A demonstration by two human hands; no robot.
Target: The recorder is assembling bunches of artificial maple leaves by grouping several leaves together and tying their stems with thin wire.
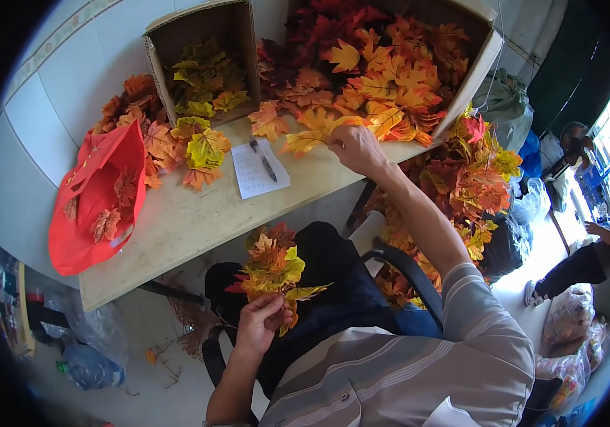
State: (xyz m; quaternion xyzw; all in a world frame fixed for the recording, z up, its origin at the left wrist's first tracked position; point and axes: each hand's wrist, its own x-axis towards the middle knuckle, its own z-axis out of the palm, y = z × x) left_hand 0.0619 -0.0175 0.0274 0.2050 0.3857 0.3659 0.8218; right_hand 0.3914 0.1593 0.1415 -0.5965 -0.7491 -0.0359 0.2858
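Note:
Over my lap, my left hand [262, 322] pinches the lower end of a bunch of artificial maple leaves [271, 267] in orange, yellow-green and red. My right hand [359, 149] reaches to the table's far side, its fingers closed on a yellow-orange artificial maple leaf [307, 139]. Behind that hand, a heap of orange leaves [390, 85] spills from a large cardboard box [486, 64] lying on its side. A smaller cardboard box [154, 60] to its left holds green-yellow leaves [209, 75]. A white paper [251, 181] lies on the table with a pen [265, 162] on it.
A red bag [91, 220] with a few leaves sits at the left end of the table [170, 220]. More leaves [454, 185] are massed to my right beside the chair armrest [412, 274]. Another person [597, 256] is at far right. A plastic bottle [91, 366] lies on the floor.

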